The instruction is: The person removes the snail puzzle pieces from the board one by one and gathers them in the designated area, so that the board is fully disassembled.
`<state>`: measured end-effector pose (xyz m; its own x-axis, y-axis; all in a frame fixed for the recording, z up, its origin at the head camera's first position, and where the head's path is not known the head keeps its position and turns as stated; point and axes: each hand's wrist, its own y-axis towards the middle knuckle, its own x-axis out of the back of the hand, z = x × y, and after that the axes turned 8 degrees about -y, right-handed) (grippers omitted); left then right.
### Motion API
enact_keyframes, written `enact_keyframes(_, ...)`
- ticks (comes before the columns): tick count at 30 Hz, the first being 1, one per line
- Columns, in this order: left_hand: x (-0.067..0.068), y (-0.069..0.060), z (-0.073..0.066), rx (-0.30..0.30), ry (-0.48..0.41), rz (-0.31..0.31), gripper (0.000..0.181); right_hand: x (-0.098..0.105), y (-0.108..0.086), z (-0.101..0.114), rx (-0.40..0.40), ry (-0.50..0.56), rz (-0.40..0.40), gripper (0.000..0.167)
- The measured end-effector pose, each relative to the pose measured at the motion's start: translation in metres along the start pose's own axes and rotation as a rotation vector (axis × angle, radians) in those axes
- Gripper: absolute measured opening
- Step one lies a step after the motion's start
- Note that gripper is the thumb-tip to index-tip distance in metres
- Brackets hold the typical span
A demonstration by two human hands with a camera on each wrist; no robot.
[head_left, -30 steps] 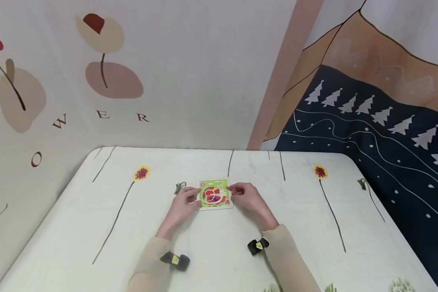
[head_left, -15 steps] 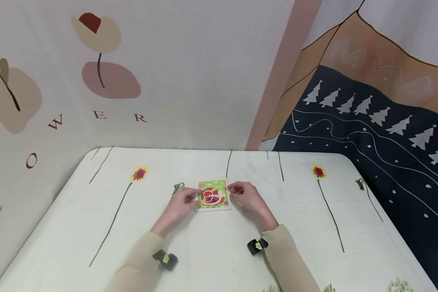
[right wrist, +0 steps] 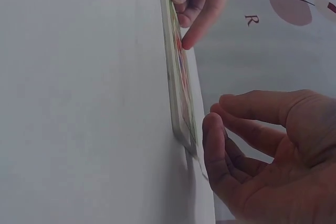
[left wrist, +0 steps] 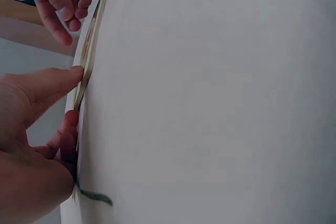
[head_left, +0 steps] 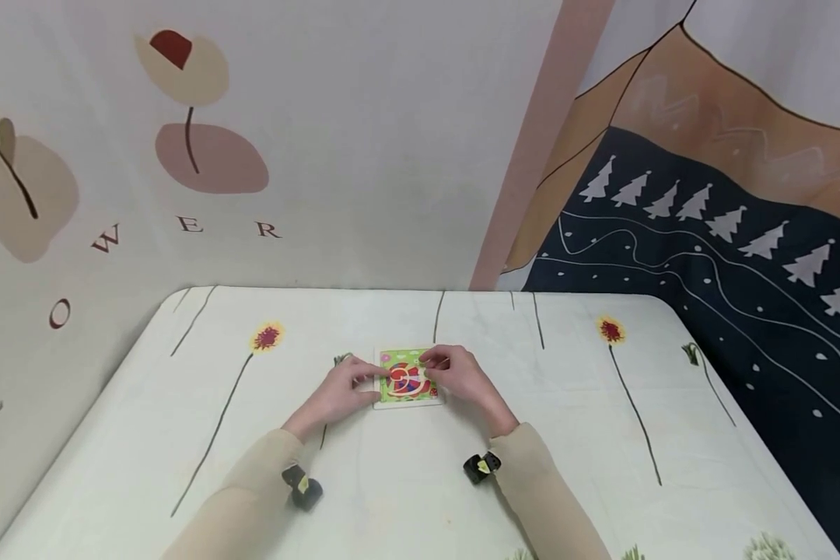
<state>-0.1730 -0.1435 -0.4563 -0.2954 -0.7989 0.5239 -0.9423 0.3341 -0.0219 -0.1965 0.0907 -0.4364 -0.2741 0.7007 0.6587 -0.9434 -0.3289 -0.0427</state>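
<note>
A small square picture board (head_left: 400,393), green with a red and blue spiral figure and a pale rim, lies flat on the white cloth. At its left side my left hand (head_left: 337,391) rests extended fingers on it, the thumb by the near left corner and a fingertip over the picture. My right hand (head_left: 462,379) hovers above the board's right part with its fingers loosely bent. Nothing shows between those fingers in the right wrist view, where the board (right wrist: 176,77) appears nearly edge-on. The left wrist view also shows the board's edge (left wrist: 90,61) by the left thumb.
A white tablecloth (head_left: 392,482) printed with flowers and stems covers the table. Behind it hangs a pale curtain (head_left: 364,155) with printed flowers and letters, and to the right a dark cloth (head_left: 672,257) with white trees. Each forearm carries a black wrist camera (head_left: 481,467).
My right hand has moved left, from beside the board to over its right part. A left finger reaches further across the picture, and the left forearm has swung outward to the left.
</note>
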Motion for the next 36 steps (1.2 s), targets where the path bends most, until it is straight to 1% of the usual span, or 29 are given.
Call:
enact_keyframes(7,0.000,0.001,0.008,-0.052,-0.034,0.039,0.033,-0.009,0.012,0.009,0.018,-0.031,0.037,0.017)
enact_keyframes(11,0.000,0.001,0.011,-0.057,-0.037,0.048,0.033,-0.016,0.023,0.015,0.043,-0.052,0.052,0.016)
enact_keyframes(15,-0.001,0.001,0.012,-0.052,-0.036,0.049,0.034,-0.022,0.034,0.021,0.068,-0.097,0.072,0.016)
enact_keyframes(20,-0.002,0.001,0.014,-0.066,-0.041,0.051,0.035,-0.026,0.044,0.026,0.084,-0.142,0.091,0.013)
enact_keyframes(25,-0.001,0.001,0.014,-0.062,-0.048,0.057,0.035,-0.028,0.053,0.026,0.081,-0.177,0.122,0.014)
enact_keyframes(29,0.000,-0.001,0.013,-0.060,-0.051,0.062,0.033,-0.029,0.059,0.027,0.073,-0.178,0.156,0.014)
enact_keyframes(36,0.003,-0.001,0.012,-0.094,-0.043,0.070,0.031,-0.028,0.064,0.031,0.061,-0.186,0.175,0.013)
